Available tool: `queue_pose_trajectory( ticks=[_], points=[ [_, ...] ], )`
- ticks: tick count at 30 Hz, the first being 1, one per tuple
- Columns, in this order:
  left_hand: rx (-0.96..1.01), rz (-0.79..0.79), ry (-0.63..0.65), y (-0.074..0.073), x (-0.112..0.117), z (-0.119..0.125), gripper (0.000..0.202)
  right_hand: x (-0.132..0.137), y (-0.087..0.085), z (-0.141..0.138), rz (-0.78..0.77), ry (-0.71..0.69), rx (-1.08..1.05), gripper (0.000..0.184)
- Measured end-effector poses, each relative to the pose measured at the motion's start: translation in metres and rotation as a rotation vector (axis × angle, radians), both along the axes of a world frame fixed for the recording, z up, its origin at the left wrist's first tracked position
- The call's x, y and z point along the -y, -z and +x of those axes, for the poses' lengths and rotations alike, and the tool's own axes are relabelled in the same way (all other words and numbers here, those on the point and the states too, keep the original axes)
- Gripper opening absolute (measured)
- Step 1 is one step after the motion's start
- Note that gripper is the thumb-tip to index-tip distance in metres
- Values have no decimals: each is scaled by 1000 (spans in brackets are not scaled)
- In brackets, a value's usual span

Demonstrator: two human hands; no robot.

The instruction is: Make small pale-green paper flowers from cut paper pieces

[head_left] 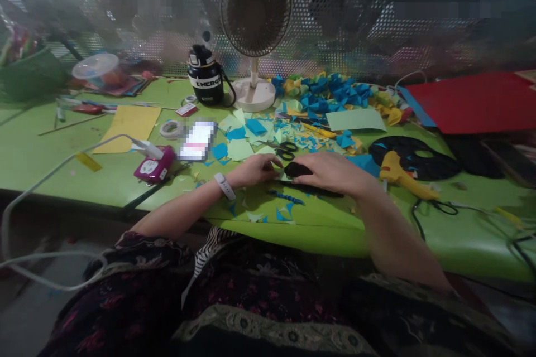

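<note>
Over the front of the green table, my right hand (330, 172) is wrapped round a dark tool that looks like a black stapler (296, 169); the palm covers much of it. From the left, my left hand (256, 169), with a white watch band at the wrist, pinches a small light green paper piece (280, 176) at the stapler's front end. Fingertips partly hide the paper. Black-handled scissors (287, 150) lie just beyond both hands. Nearer me rests a dark blue twisted strip (286, 197) among blue paper scraps (285, 213).
Behind the hands spread cut paper pieces (255, 128) and a heap of folded blue and yellow paper (335, 92). A fan (253, 95), black bottle (206, 81), phone (198, 140) and purple adapter (154, 165) with a cable stand left. A yellow glue gun (404, 178) lies right.
</note>
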State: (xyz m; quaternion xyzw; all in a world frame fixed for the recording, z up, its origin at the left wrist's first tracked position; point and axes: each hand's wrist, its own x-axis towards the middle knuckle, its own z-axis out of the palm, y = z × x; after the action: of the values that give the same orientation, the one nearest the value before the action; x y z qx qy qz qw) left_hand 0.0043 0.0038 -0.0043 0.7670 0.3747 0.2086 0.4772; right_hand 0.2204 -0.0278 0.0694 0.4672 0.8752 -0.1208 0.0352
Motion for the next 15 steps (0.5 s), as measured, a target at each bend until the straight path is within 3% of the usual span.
queue_pose_trajectory(
  ticks=[5,9,15],
  points=[
    [161,-73,-16,-8,-4,-6,28,-4,-6,26,73,59,-78,31],
    [336,-181,-106,-8,-10,-8,34,-17,-7,51,157,255,-48,39],
    [479,-317,-176,-3,-13,-9,32,-41,12,70,156,382,47,32]
  ],
)
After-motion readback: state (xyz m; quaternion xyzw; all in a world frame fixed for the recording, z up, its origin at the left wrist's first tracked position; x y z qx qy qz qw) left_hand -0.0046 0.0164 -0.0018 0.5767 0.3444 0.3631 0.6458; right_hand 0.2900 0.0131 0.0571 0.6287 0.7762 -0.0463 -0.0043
